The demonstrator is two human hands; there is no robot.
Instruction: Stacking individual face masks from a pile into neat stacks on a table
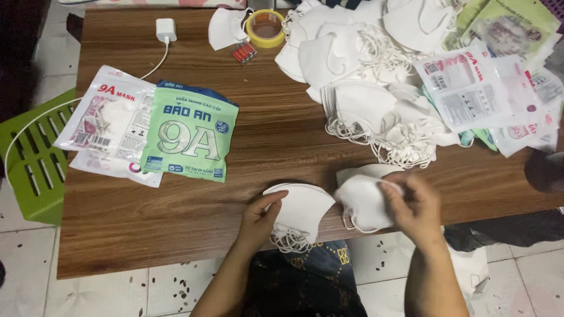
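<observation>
My left hand [258, 218] rests on a small stack of folded white face masks [302, 210] at the front edge of the wooden table [176, 217], fingers pressing its left side. Their ear loops hang over the edge. My right hand [414, 205] grips another white mask [364, 202] just to the right of the stack, pinching its upper edge. One more mask [367, 171] lies flat behind it.
A big heap of loose white masks [364, 76] fills the back right, with clear printed bags [479, 88] beside it. A green packet [191, 132] and a white-and-red packet [108, 114] lie at left. Yellow tape roll [265, 27], white charger [166, 29], green plastic crate [32, 158] off the left edge.
</observation>
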